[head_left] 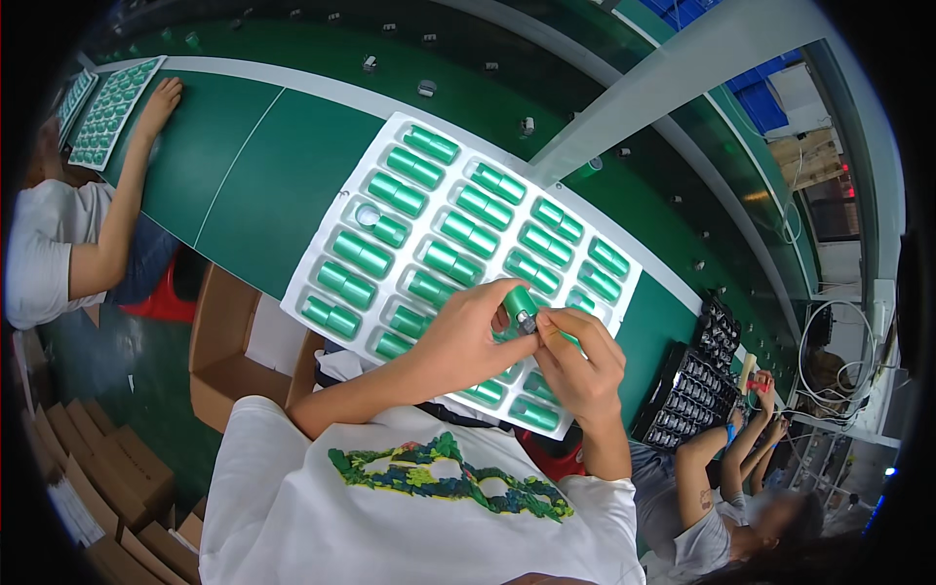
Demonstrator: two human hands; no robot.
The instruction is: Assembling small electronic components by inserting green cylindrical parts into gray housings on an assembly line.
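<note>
My left hand (458, 341) is closed around a shiny green cylinder (519, 302), held above the tray. At the cylinder's near end sits a small grey metal part (526, 323). The thumb and fingers of my right hand (587, 375) pinch at that part, though the fingertips partly cover it. Beneath both hands lies a white moulded tray (295, 292) with rows of similar green cylinders, each in its own slot. On one of them rests a small clear round piece (368, 215). My hands and forearms hide several slots.
The tray lies on a green bench (249, 166), beside a conveyor belt (468, 97) carrying small scattered parts. A black tray (682, 395) of dark parts stands to the right. Co-workers sit at both sides. An open cardboard box (222, 341) is at the lower left.
</note>
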